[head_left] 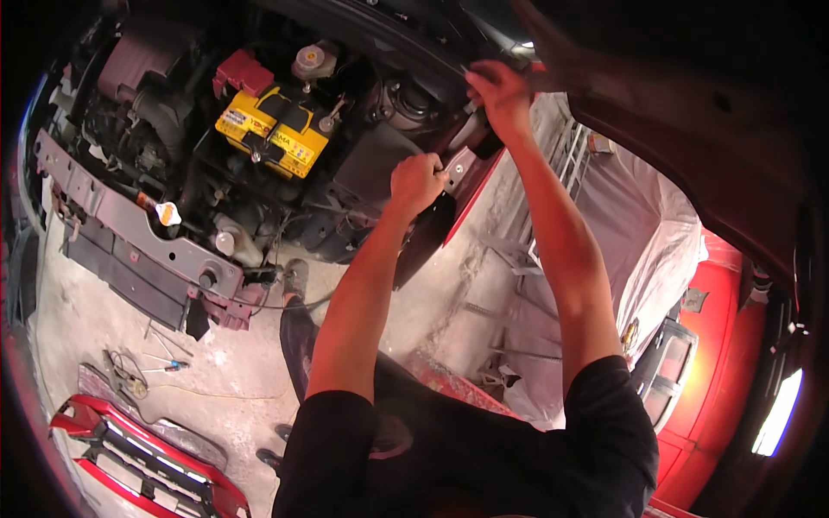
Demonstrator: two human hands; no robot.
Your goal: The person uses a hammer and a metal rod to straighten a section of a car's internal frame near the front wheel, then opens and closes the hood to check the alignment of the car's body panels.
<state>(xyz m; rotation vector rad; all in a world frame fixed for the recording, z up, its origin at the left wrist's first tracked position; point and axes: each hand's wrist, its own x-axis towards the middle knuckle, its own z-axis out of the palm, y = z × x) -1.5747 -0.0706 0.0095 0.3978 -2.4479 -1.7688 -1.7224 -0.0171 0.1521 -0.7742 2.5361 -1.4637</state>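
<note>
My left hand (419, 183) is closed in a fist at the inner edge of the red car's fender (466, 177). What its fingers grip, if anything, is hidden. Farther along that edge, under the raised hood (656, 95), my right hand (503, 93) has its fingers curled together. A small thin piece shows by its fingertips, too blurred to name. Left of my hands, the yellow car battery (289, 142) sits in the engine bay, with a red cover (244, 72) at its far left corner. A fluid reservoir with a pale cap (311, 59) stands behind the battery.
The front crossmember (129, 211) is exposed. A red bumper (155, 466) lies on the floor at lower left, near a few hand tools (168, 363) and a cable. Plastic sheeting (643, 207) covers something at right, beside a red vehicle (708, 345).
</note>
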